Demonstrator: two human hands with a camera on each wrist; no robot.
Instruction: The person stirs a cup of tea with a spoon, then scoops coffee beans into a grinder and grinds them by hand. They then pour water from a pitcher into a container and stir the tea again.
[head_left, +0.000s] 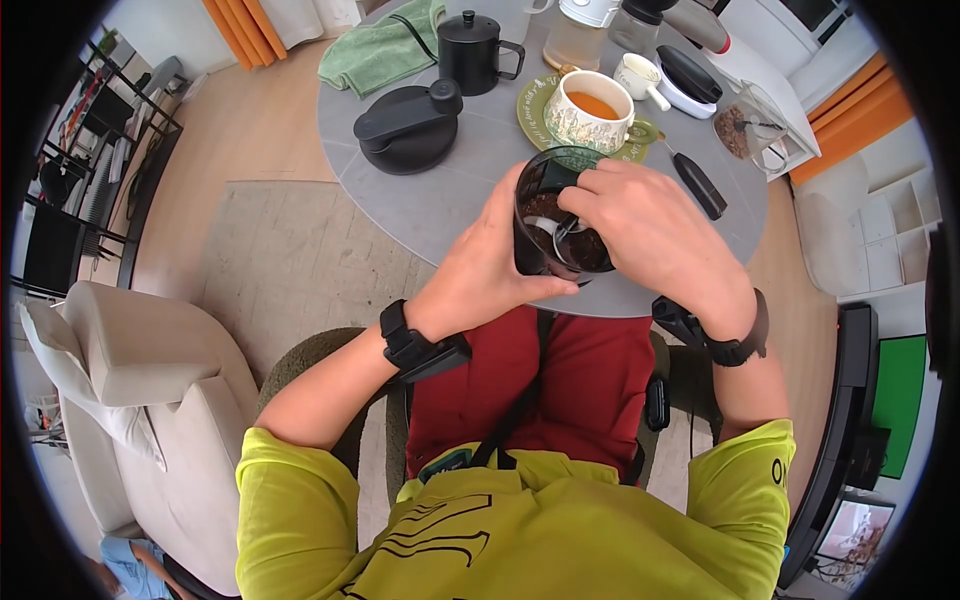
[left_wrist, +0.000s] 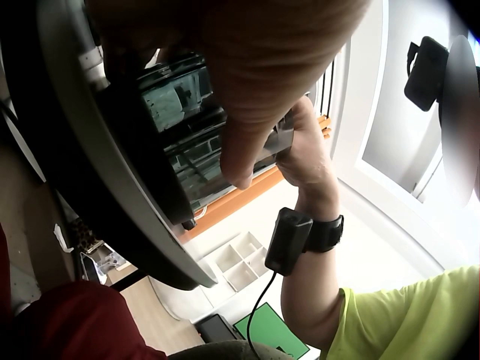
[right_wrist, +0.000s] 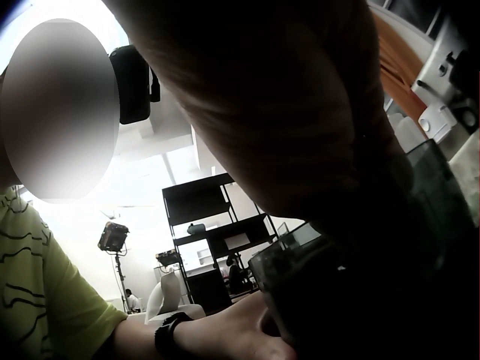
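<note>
My left hand (head_left: 477, 255) grips a dark see-through canister (head_left: 533, 180) by its side, the thumb along its lower front. Inside it lie dark brown grounds (head_left: 590, 248), like ground coffee. My right hand (head_left: 655, 215) reaches over the rim with curled fingers and pinches a small shiny spoon (head_left: 566, 230) that dips into the grounds; most of its handle is hidden by the fingers. In the left wrist view the canister (left_wrist: 180, 97) shows see-through walls beside the left thumb. The right wrist view is very dark around the canister (right_wrist: 442, 195).
Behind the canister a cup of amber liquid (head_left: 590, 118) stands on a green saucer (head_left: 533, 100). A black round lidded thing (head_left: 408, 130), a black pot (head_left: 470, 60) and a green cloth (head_left: 375, 50) are at the left. A black-handled tool (head_left: 698, 185) lies right on the grey table (head_left: 390, 205).
</note>
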